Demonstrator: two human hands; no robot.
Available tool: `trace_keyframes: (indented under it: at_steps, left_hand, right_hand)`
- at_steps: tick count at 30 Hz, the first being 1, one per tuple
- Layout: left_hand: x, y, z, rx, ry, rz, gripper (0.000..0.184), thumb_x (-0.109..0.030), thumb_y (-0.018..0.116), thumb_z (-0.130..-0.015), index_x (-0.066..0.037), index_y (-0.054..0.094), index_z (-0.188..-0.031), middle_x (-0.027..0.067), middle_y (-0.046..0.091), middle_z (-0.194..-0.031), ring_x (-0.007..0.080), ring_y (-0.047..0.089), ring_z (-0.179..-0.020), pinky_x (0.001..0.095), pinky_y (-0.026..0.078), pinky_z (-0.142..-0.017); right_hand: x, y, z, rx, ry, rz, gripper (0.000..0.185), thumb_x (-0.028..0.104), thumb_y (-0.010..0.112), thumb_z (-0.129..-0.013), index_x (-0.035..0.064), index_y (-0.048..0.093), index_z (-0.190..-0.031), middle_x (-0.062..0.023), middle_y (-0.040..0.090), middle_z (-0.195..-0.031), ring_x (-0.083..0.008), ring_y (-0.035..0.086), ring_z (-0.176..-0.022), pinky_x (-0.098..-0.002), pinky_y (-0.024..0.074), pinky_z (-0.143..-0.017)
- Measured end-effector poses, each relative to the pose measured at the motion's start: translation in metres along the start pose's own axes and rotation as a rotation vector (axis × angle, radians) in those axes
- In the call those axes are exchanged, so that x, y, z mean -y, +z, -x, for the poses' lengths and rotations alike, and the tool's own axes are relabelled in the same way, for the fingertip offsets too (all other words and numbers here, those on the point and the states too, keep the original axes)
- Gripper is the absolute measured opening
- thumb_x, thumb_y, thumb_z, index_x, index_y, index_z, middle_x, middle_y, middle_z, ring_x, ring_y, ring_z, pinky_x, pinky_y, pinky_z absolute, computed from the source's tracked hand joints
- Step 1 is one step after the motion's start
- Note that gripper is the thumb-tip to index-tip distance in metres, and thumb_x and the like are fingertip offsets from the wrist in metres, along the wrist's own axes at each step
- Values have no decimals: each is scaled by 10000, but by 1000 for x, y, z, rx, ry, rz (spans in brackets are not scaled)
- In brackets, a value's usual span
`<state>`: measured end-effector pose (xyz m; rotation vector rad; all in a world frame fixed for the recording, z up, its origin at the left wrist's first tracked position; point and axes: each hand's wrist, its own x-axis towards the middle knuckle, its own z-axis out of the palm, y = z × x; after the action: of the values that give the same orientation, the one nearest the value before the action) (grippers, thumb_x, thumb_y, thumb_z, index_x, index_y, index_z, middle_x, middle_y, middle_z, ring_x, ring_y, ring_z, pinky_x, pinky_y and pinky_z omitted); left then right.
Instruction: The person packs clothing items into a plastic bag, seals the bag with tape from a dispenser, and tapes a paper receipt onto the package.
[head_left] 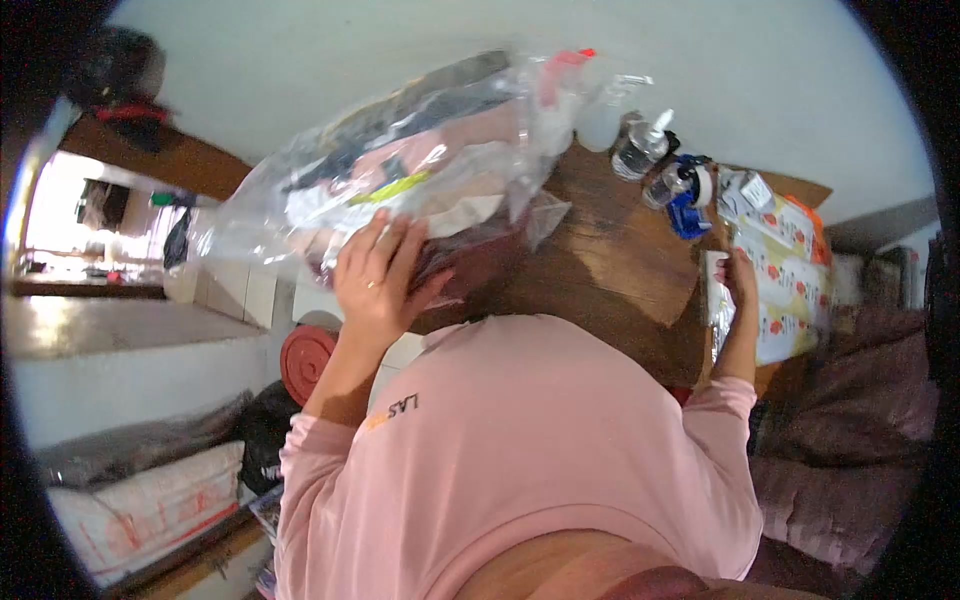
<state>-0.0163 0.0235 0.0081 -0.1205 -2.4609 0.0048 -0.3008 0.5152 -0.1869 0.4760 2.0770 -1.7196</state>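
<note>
A large clear plastic bag [400, 170] of folded clothes, in grey, dark blue, pink, white and maroon, leans at the wall end of the table. Across its near side lies my left hand [378, 272], fingers stretched out and thumb apart, pressing on the plastic. At the table's right side, my right hand [740, 276] is closed on the upper end of a narrow white, shiny plastic packet [716, 310]; its exact kind is unclear. Just beyond that hand are yellow-and-white printed packs [785, 270] with an orange edge.
Along the wall stand a clear pump bottle [640, 150], a cloudy bottle [598, 125] and a blue container [688, 215]. The brown wooden table [620, 240] lies between my hands. Lower left are a red round lid [310, 365] and a white sack [160, 510]. Dark fabric [850, 430] hangs at right.
</note>
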Motion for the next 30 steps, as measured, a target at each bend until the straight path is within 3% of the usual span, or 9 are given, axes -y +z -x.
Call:
trace_keyframes:
  at_steps: [5,7,9,11,16,19,23,26,30]
  left_hand:
    - [3,5,1,-108,16,33,479,-327,714,-657,-91,602,-1058,73,560,-1082,265,522,-1043,375,404,-860]
    - [2,6,2,-129,9,34,500,-320,719,-654,-102,590,-1085,61,553,-1106,252,513,-1057,378,404,-865]
    - [3,3,2,-125,24,38,493,-331,705,-675,-106,579,-1095,60,547,-1103,245,513,-1052,374,403,-864]
    - [3,1,3,-123,31,42,493,-344,693,-690,-104,570,-1102,62,540,-1103,241,511,-1049,374,403,-863]
    - [0,2,5,-110,47,78,533,-372,672,-705,-75,530,-1124,99,504,-1146,269,496,-1057,380,396,-869]
    - [2,-8,9,-94,6,221,549,-363,662,-718,-53,499,-1140,124,489,-1162,293,478,-1080,402,382,-892]
    - [19,-28,6,-27,57,330,466,-301,623,-758,-39,485,-1117,146,482,-1161,299,476,-1085,416,371,-916]
    - [52,-72,-3,79,296,-355,339,-209,586,-764,-50,516,-1056,121,515,-1114,266,506,-1047,369,403,-890]
    - [85,-102,-7,81,350,-386,295,-154,554,-690,-67,567,-972,32,569,-955,194,548,-946,309,446,-802]
  right_hand:
    - [138,84,121,279,-238,-661,228,274,421,-934,106,468,-787,-25,508,-690,-39,389,-444,-162,403,-410]
    - [180,127,168,966,-371,-748,246,258,391,-945,89,432,-772,-12,452,-681,-19,367,-449,-172,392,-387]
    - [210,184,223,1259,-342,-723,248,252,372,-951,77,419,-781,-22,399,-689,-31,376,-486,-188,428,-412]
    - [219,235,252,1260,-267,-655,315,319,359,-946,85,414,-742,-96,545,-911,-118,541,-642,-271,514,-583]
    - [226,336,260,1220,-185,-434,319,307,421,-928,43,487,-762,-128,544,-1016,-237,549,-981,-419,457,-883]
    - [215,353,260,980,-135,-293,324,292,442,-921,48,479,-711,-136,523,-1059,-253,525,-1023,-434,455,-892]
    - [209,353,246,1054,-159,-307,338,311,450,-915,52,470,-698,-148,505,-1086,-266,514,-1054,-452,455,-900]
    - [211,353,249,1005,-160,-287,339,309,450,-914,50,469,-697,-150,504,-1088,-268,518,-1053,-451,461,-897]
    - [211,352,254,978,-169,-268,335,308,452,-913,48,472,-703,-147,505,-1091,-258,531,-1038,-433,473,-889]
